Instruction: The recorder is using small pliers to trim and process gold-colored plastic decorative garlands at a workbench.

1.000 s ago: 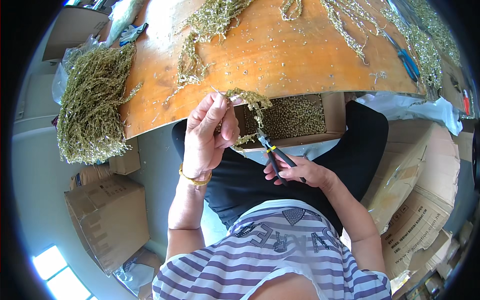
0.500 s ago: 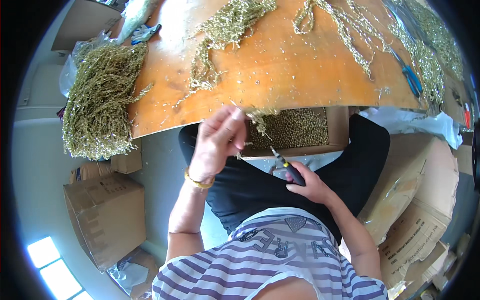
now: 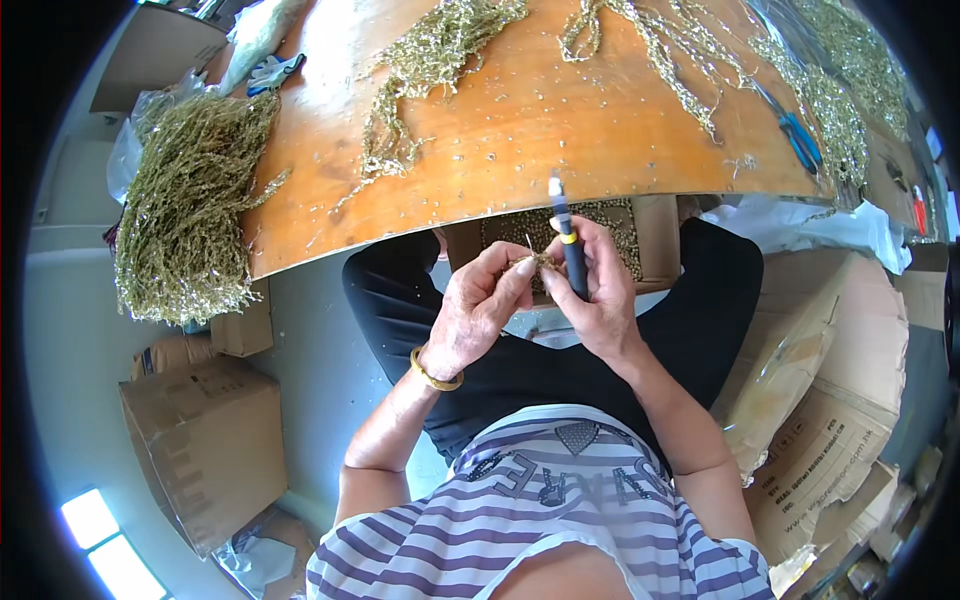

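My left hand [image 3: 478, 305], with a yellow bangle at the wrist, pinches a short bit of gold beaded strand [image 3: 541, 259] between thumb and fingers. Beside it, my right hand [image 3: 603, 295] grips slim black-handled pliers [image 3: 574, 262] with a yellow band, their blurred metal tip pointing away over the table edge. The right thumb and fingertips also meet at the strand, close to the left fingertips. Just beyond and below both hands stands a cardboard box [image 3: 657, 240] of small gold beads [image 3: 618, 222], partly hidden by the hands and the table.
The wooden table [image 3: 480, 130] curves ahead, strewn with loose beads. A thick gold bundle [image 3: 190, 200] hangs over its left edge; more gold strands [image 3: 445, 50] lie farther back. Blue-handled pliers [image 3: 800, 142] rest at right. Cardboard boxes [image 3: 215, 440] and flattened cardboard [image 3: 830, 400] flank my legs.
My right hand has risen with the pliers, turning them upward, and come to the strand. The left hand has moved right and slightly down, so the fingertips of both now meet.
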The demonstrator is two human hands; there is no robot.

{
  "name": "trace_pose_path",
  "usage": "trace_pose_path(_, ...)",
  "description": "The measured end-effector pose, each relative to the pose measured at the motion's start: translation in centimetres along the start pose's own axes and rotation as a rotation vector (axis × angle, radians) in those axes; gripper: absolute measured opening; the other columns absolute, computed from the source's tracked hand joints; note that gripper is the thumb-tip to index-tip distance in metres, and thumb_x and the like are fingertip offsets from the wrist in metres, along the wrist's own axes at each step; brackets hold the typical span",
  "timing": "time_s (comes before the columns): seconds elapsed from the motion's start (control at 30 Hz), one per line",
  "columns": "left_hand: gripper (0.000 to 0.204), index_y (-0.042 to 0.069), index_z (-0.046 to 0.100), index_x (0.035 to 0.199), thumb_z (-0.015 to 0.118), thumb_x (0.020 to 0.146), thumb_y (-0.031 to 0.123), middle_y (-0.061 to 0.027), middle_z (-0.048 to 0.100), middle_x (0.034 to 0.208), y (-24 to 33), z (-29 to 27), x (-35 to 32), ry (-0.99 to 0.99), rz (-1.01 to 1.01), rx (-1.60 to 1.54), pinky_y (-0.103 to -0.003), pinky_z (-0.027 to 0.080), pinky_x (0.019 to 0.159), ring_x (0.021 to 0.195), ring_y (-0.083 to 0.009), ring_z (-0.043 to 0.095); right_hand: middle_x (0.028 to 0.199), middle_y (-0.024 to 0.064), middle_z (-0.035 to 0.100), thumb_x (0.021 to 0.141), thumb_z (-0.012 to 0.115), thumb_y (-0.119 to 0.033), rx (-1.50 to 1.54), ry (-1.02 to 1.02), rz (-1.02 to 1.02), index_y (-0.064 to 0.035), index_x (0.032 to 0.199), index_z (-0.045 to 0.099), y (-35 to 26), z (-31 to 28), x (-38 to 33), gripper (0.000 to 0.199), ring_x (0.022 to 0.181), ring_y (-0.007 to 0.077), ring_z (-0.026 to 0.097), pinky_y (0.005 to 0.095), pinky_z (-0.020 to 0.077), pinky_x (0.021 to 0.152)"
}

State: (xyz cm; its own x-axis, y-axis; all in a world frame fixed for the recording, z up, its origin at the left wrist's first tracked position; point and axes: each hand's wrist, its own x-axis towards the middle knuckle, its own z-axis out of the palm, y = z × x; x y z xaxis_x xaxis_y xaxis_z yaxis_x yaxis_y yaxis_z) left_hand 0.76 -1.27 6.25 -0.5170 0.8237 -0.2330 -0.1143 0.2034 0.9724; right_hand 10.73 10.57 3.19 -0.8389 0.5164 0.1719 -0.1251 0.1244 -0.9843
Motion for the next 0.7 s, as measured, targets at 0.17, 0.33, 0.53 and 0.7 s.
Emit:
trace_pose_path(0.17,0.019,-0.002,0.051,0.105,0.049,0.089,0.007,-0.0038,0.056,0.085,-0.7,1.2,0.0,0.115,0.101,-0.117,-0.017,0.042,0.061,0.068,-0.0035,0.048,0.088,0.0007,0.047,0.08,0.057,-0.002,0.39,0.018,0.256,-0.0034,0.121,0.039,-0.1,0.5,-0.6,0.044,0.079,0.0055,0.047,0.0196,0.0401,0.073)
trace_pose_path(0.33,0.015,0.003,0.052,0.102,0.05,0.089,0.01,-0.0031,0.06,0.087,-1.7,0.8,0.5,0.148,0.175,-0.219,-0.016,0.039,0.054,0.06,-0.0029,0.046,0.1,0.0071,0.052,0.076,0.059,-0.004,-0.213,-0.013,0.071,-0.002,0.122,0.038,0.4,-2.0,-1.2,0.05,0.092,0.0137,0.051,0.0266,0.0426,0.079)
trace_pose_path(0.53,0.012,0.002,0.052,0.098,0.051,0.089,0.01,-0.0028,0.059,0.081,-1.9,0.9,0.5,0.249,0.144,-0.117,-0.015,0.039,0.055,0.063,-0.0026,0.049,0.108,0.0149,0.048,0.075,0.062,-0.008,-0.449,-0.206,0.022,-0.0017,0.121,0.038,-0.8,-4.3,-2.6,0.052,0.096,0.0241,0.056,0.0339,0.0446,0.083)
trace_pose_path(0.7,0.013,0.0,0.054,0.099,0.054,0.086,0.004,0.0002,0.054,0.075,-1.7,0.6,0.5,0.27,0.217,0.222,-0.017,0.039,0.059,0.066,-0.0044,0.047,0.106,0.0163,0.048,0.073,0.064,-0.009,-0.617,-0.23,0.007,-0.0029,0.119,0.041,-1.7,-4.6,-2.2,0.051,0.097,0.0262,0.054,0.0352,0.0437,0.084)
